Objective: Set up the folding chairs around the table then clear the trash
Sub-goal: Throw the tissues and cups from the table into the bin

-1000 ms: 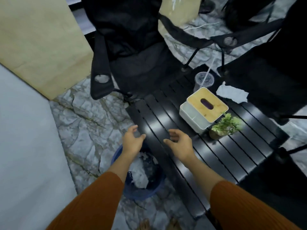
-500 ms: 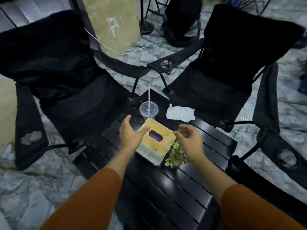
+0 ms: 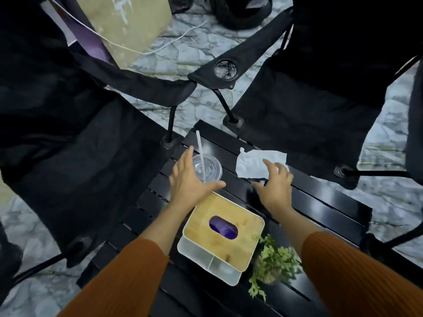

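Note:
Two black folding chairs stand unfolded at the black slatted table (image 3: 325, 209), one at the left (image 3: 75, 143) and one at the far right (image 3: 315, 106). A clear plastic cup (image 3: 209, 169) with a lid and white straw stands near the table's far edge. My left hand (image 3: 188, 179) is spread open around its near left side, thumb below the lid. A crumpled white napkin (image 3: 256, 164) lies to the right of the cup. My right hand (image 3: 275, 187) hovers open at the napkin's near right corner, fingertips over it.
A white tissue box with a wooden lid (image 3: 223, 236) sits between my forearms. A small green potted plant (image 3: 273, 264) stands to its right. A white cord (image 3: 137, 50) runs over the marble floor beyond the chairs, beside a tan pillar (image 3: 128, 21).
The view swung from the blue bin on the floor up to the table. Both hands went forward past the tissue box, the left to the cup, the right to the napkin.

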### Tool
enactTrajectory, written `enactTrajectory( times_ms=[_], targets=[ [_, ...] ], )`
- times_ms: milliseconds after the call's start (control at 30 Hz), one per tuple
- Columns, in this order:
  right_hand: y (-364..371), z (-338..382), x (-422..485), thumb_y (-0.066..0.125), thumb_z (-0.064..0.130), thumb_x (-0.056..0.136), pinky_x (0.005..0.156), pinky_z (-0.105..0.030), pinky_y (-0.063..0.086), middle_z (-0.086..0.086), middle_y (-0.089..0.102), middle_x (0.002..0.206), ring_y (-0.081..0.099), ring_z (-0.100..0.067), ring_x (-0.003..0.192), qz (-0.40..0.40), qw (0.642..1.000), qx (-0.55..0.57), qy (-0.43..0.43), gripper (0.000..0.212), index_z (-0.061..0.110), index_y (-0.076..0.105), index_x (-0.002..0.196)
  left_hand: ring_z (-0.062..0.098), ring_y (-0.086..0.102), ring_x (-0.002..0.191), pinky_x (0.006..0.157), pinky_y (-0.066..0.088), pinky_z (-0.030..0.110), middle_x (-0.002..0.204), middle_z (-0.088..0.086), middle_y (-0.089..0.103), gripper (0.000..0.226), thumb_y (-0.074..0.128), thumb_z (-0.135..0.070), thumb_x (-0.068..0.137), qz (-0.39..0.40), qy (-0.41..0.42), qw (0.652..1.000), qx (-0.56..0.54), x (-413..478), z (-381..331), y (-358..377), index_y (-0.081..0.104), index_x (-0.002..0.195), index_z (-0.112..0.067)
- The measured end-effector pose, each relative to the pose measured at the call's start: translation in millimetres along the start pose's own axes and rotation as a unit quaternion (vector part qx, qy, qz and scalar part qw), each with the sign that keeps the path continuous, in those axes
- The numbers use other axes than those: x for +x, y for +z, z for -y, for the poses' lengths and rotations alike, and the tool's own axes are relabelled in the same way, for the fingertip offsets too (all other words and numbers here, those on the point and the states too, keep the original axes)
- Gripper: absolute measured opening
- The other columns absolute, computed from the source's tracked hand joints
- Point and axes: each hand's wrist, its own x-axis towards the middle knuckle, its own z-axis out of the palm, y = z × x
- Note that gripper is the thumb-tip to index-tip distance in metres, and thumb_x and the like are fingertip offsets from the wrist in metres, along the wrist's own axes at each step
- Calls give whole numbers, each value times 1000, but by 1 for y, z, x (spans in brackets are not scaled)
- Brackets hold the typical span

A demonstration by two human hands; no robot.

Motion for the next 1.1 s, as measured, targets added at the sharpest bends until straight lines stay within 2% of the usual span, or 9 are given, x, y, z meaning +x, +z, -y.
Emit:
enactTrajectory(
  times_ms=[133,233,367,433,667,767,833,967,1100],
  targets=[
    [27,-1,22,67,38,86,108,-51,28,-8,23,155,23,-33,137,14,995,-98,3,69,31,31,144,18,31,138,106,35,42,149,-6,31,117,77,-69,50,7,29,1000,-4,9,4,10,18,145,-34],
    [37,-6,28,64,40,88,106,-48,29,-10,37,146,33,-36,126,-7,993,-118,-24,55,21,47,137,14,36,134,98,42,36,145,-9,29,113,78,-65,53,5,41,999,-29,12,3,12,19,144,-34],
    [39,-8,27,55,6,93,98,-34,40,-13,56,124,42,-29,115,-30,998,-11,-62,25,4,64,116,14,35,136,103,42,38,145,-10,27,112,80,-61,57,-2,45,997,-56,14,1,13,19,147,-32],
    [34,-6,27,44,-6,91,96,-31,42,-16,59,120,49,-28,112,-43,998,33,-31,30,1,67,109,14,33,137,105,41,39,145,-12,25,112,80,-59,59,-3,45,997,-63,11,-2,13,18,148,-31],
    [3,2,14,53,2,92,78,-24,43,-13,69,107,62,-25,92,-82,989,123,12,21,3,71,103,19,31,139,113,37,46,148,-2,27,113,83,-52,62,-33,42,994,-91,-3,-20,-6,19,150,-21],
    [-15,11,-5,58,1,88,63,-10,35,-1,67,74,54,-16,71,-86,986,137,-26,18,9,73,83,19,32,138,113,35,44,146,0,28,111,84,-49,63,-51,46,992,-108,-20,-30,-23,23,149,-15],
    [-30,21,-20,59,1,86,55,-11,32,10,52,56,47,-16,63,-98,983,148,-51,20,11,71,74,19,35,136,112,37,43,144,1,31,107,85,-47,63,-64,50,990,-116,-36,-34,-36,27,147,-15],
    [-53,43,-58,56,1,89,61,-11,30,-2,59,75,52,-17,71,-91,979,165,-73,20,4,74,97,19,34,136,113,36,41,144,1,30,107,85,-46,63,-97,54,986,-122,-78,-36,-63,27,147,-15],
    [-63,69,-108,48,-3,88,58,-9,35,-6,62,82,50,-7,61,-62,974,194,-96,30,4,73,101,20,34,136,114,35,40,145,1,29,108,84,-46,63,-131,46,983,-124,-131,-23,-91,27,148,-14]
  ],
)
